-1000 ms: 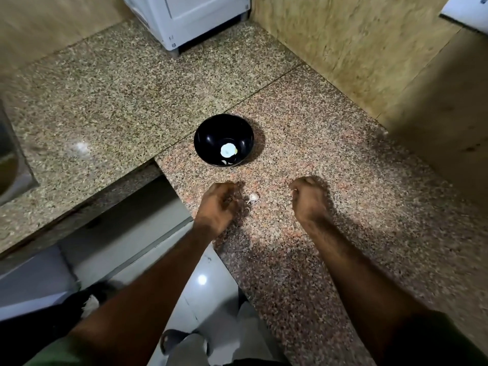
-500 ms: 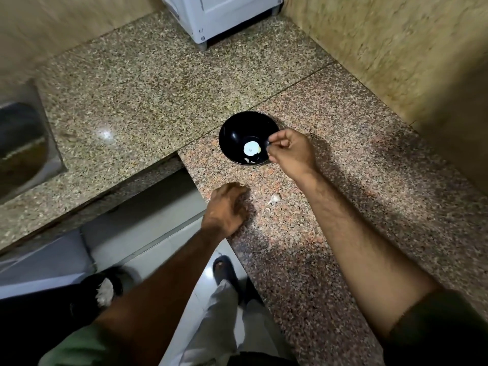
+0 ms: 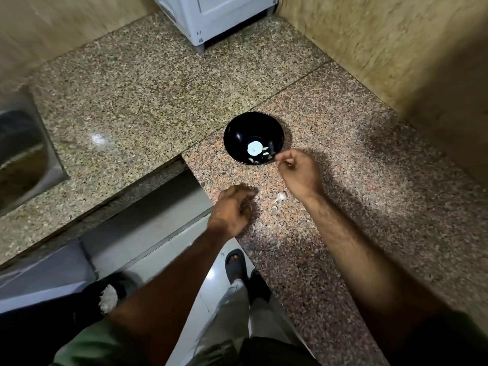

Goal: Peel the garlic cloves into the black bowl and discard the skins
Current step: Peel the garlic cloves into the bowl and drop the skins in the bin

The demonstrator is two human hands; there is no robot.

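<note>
Several pale peeled garlic cloves [image 3: 264, 154] sit in the round black bowl [image 3: 239, 133] at centre frame; right hand [image 3: 299, 174], fingers curled, contents unclear, hovers at its rim. Left hand [image 3: 232, 211] rests loosely curled, seemingly empty, on the speckled granite desk [image 3: 369, 180]. Next: pinch the unpeeled clove [image 3: 280, 196] between them.

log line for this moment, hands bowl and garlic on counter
right hand: fingers curled beside black bowl rim | left hand: curled on counter edge | bowl: peeled cloves inside | counter: garlic clove between hands
</note>
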